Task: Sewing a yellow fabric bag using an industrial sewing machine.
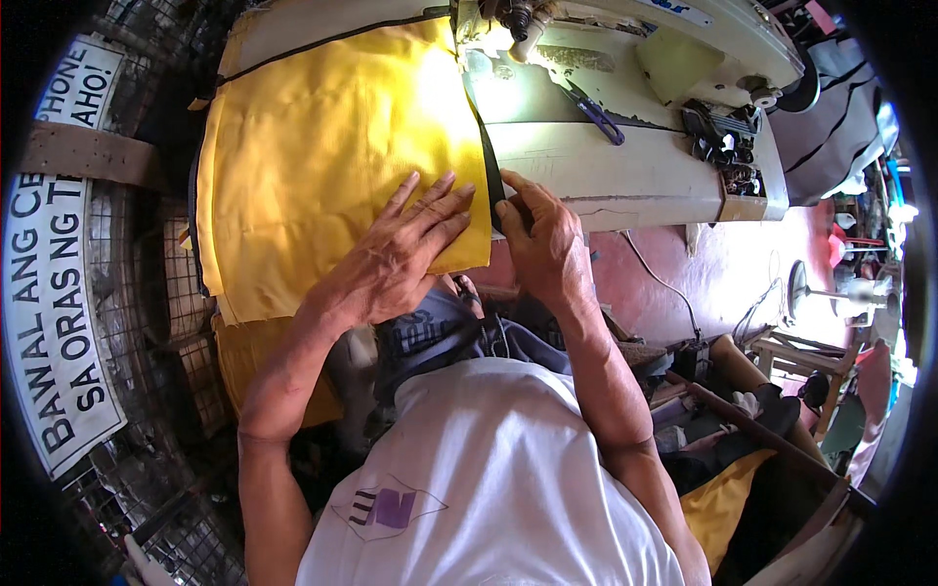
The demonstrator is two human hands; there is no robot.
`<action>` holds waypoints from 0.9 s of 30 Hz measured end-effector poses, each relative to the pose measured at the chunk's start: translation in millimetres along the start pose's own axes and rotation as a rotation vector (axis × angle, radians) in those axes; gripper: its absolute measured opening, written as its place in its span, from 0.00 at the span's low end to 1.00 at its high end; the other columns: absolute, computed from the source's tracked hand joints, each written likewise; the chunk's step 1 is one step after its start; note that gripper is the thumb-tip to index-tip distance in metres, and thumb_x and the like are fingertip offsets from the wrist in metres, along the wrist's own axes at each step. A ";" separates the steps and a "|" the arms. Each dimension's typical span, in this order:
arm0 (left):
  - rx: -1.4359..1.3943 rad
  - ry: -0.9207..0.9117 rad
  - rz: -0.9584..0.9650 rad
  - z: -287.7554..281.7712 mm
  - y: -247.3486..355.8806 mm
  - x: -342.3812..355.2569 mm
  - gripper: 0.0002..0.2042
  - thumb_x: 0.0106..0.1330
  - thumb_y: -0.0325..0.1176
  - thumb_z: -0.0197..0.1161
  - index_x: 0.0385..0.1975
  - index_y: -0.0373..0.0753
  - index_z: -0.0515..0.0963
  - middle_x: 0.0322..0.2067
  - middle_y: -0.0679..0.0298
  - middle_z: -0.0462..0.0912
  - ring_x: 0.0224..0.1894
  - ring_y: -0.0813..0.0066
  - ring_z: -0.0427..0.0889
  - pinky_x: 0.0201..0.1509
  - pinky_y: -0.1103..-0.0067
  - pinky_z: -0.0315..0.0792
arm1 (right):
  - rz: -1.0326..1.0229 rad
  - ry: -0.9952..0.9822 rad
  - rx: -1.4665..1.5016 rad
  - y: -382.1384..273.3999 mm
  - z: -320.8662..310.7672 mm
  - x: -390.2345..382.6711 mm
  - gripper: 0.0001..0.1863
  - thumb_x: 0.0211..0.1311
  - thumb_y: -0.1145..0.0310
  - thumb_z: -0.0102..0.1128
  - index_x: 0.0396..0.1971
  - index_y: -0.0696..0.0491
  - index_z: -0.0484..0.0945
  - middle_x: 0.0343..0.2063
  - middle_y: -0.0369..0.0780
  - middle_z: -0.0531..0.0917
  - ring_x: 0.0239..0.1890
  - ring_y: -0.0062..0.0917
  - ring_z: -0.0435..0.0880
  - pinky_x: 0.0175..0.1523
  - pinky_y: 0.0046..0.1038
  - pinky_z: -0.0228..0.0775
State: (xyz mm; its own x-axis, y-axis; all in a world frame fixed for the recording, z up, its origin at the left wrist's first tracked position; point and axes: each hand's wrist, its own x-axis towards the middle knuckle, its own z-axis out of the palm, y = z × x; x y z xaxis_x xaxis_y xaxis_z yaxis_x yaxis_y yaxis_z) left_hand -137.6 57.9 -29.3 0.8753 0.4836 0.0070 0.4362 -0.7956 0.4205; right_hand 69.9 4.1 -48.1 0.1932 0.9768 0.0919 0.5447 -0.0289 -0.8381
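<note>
A yellow fabric panel (303,156) with dark edging lies over the left part of the sewing table and hangs past its front edge. My left hand (405,239) rests flat on the panel's lower right area, fingers spread. At the panel's right edge, my right hand (542,230) pinches a black binding strip (489,161) between thumb and fingers. The strip runs along that edge up toward the sewing machine (718,44). Bright light falls on the fabric beside the machine's needle area, where glare hides detail.
Thread snips (594,112) with dark purple handles lie on the sewing table (625,171), right of the fabric. A thread-winding mechanism (728,137) sits at the table's right end. A wire grid and a lettered sign (63,313) stand at left. A fan (831,293) is at far right.
</note>
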 end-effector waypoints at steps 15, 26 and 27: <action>0.153 0.010 0.012 0.5 14.6 3.7 0.32 0.59 0.28 0.64 0.66 0.31 0.65 0.71 0.52 0.62 0.76 0.55 0.56 0.80 0.54 0.45 | -0.081 0.006 -0.071 -3.0 7.6 -1.7 0.17 0.64 0.71 0.59 0.51 0.60 0.79 0.35 0.51 0.83 0.38 0.48 0.84 0.44 0.42 0.76; 0.127 0.284 0.089 -6.8 -54.7 46.2 0.20 0.63 0.35 0.66 0.54 0.36 0.76 0.60 0.53 0.74 0.64 0.54 0.71 0.69 0.60 0.64 | -0.326 0.030 -0.293 8.1 17.5 -8.1 0.23 0.61 0.75 0.57 0.58 0.62 0.73 0.24 0.44 0.79 0.29 0.40 0.81 0.36 0.40 0.74; 0.237 0.409 0.039 -2.9 -58.0 54.4 0.16 0.62 0.35 0.65 0.48 0.35 0.79 0.55 0.54 0.77 0.60 0.56 0.75 0.65 0.61 0.67 | -0.335 0.041 -0.299 9.1 18.8 -7.7 0.24 0.60 0.75 0.57 0.58 0.62 0.73 0.24 0.43 0.78 0.29 0.40 0.81 0.36 0.40 0.74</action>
State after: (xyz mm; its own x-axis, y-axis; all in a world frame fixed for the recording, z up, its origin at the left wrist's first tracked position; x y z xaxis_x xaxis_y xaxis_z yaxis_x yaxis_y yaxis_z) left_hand -115.9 131.4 -50.7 0.7586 0.5181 0.3950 0.4819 -0.8543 0.1948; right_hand 58.1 0.3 -66.5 -0.0056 0.9337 0.3581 0.7937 0.2219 -0.5664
